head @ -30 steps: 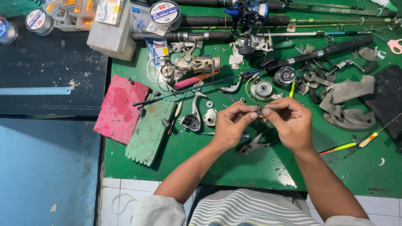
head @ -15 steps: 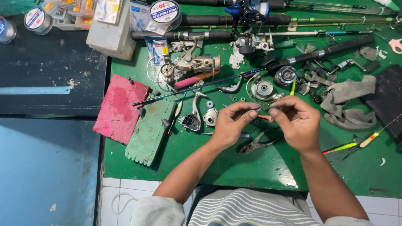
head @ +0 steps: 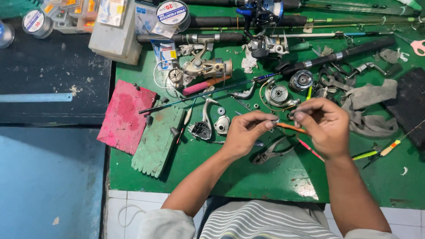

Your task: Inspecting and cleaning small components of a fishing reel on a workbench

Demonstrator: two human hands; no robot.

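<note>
The person works over a green bench (head: pixel 265 177) and both hands are raised a little above its middle part. The left hand (head: pixel 245 132) has its grip closed on one end of a thin orange tool (head: pixel 290 128), pinching it between thumb and fingertips. The right hand (head: pixel 323 126) has its grip closed on the other part of the same tool, with the fingers curled over it. The 2 hands are very near each other, and the orange tool bridges the small gap between them. Something small and metallic seems to be at the left fingertips, but it is too small to tell what it is.

Directly under the hands, on the bench, lie dark pliers (head: pixel 270 152). Just left of the left hand there are loose reel parts (head: pixel 210 124) in grey metal. Further to the left edge of the bench lie a pink pad (head: pixel 126 115) and a green pad (head: pixel 157 141), side by side and touching. A spinning reel (head: pixel 206 68) sits toward the far side of the bench, and several fishing rods (head: pixel 310 22) lie along the far edge. A grey cloth (head: pixel 369 108) is to the right of the right hand, near the right edge.
</note>
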